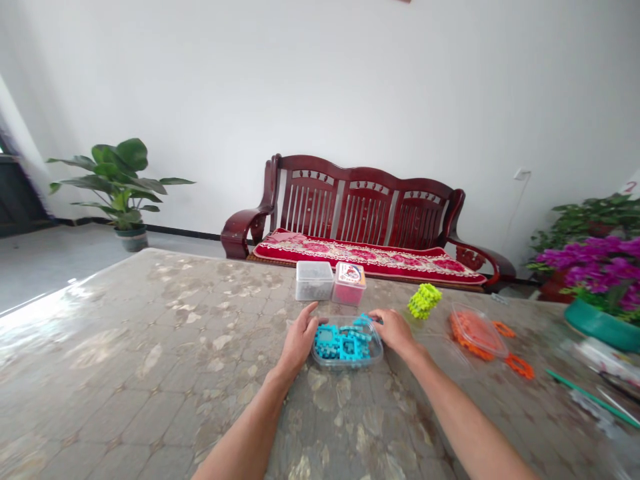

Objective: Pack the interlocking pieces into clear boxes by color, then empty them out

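A clear plastic container [349,364] full of blue interlocking pieces [347,343] rests on the table in front of me. My left hand [300,335] is at the container's left side, its fingers bent over the rim and partly hidden. At the far right corner of the container, my right hand [393,329] has its fingers closed by the rim, next to a blue piece that rises above the edge. Whether those fingers grip the rim or the piece is too small to tell.
Behind the container stand a clear box [314,281] and a pink-filled box [349,285]. A yellow-green block cluster [425,301], a container of orange pieces [479,331], a green stick [593,398] and a flower pot [600,327] are at right. A wooden bench [367,207] stands beyond.
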Motion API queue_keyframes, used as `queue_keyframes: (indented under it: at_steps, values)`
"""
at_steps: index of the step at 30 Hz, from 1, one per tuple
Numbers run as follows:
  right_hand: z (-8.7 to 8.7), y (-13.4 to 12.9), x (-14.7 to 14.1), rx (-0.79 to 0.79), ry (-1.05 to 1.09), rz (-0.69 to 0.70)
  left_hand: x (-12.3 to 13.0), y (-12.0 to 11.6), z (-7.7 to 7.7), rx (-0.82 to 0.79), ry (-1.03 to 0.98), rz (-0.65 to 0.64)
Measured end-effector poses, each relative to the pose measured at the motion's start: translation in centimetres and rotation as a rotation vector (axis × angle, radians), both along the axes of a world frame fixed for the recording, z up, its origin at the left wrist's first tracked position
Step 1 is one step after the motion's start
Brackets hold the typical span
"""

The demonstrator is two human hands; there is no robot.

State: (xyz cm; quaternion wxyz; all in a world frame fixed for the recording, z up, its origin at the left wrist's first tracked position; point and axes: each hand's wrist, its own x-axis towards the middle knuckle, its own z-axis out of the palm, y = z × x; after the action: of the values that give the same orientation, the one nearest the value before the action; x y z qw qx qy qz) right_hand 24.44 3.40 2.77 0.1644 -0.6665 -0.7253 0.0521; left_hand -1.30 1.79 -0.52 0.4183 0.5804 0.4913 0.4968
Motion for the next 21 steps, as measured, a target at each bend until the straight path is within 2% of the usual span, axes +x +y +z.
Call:
queue_keyframes:
  at_steps: [6,10,12,16,19,21]
  values:
    - [0.0,-0.1,0.8,0.053,0.03,-0.07,0.0,0.2,-0.2,0.002,-0.01,0.003]
    - [1.4,-1.1,1.0,0.149,0.29,-0.107,0.1,0.1,0.0,-0.004,-0.014,0.003]
    - [2.4,-2.5,0.3,0.207,0.422,-0.058,0.0,0.1,0.0,-0.006,-0.01,0.003]
    - [3.8,-6.4,-2.3,0.241,0.418,0.07,0.0,0.1,-0.2,0.001,0.008,0.002]
    - [3.7,-8.8,-4.0,0.184,0.388,0.136,0.0,0.2,-0.4,0.005,0.016,0.005]
    - [3.2,-9.5,-4.5,0.145,0.367,0.157,0.0,0.2,-0.4,0.004,0.015,0.007]
